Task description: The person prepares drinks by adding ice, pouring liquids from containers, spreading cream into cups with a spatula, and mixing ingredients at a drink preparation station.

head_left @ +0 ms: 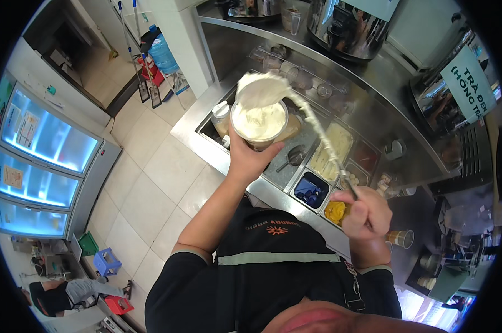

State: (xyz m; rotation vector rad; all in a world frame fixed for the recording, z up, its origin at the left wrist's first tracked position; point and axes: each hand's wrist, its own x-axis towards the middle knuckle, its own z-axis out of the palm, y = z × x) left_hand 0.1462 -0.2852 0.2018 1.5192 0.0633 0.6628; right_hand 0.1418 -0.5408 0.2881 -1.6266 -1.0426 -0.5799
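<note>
My left hand (248,158) grips a clear plastic cup (259,125), full of pale cream at the top. A ladle (259,91) coated in thick cream sits tilted over the cup's far rim; my right hand (362,213) holds its long handle. Below the handle is a steel pan of pale cream (326,152), beside pans of dark blue (312,190), yellow (334,212) and reddish (364,161) contents. A steel scoop (295,155) lies in the well left of them. A white-lidded container (220,119) stands just left of the cup.
Steel urns (345,28) stand on a shelf (384,72) behind the counter (190,127). At the left are a lit display fridge (45,150), a blue stool (106,260) and another person (73,294). Mops and a water jug (162,53) stand by the doorway.
</note>
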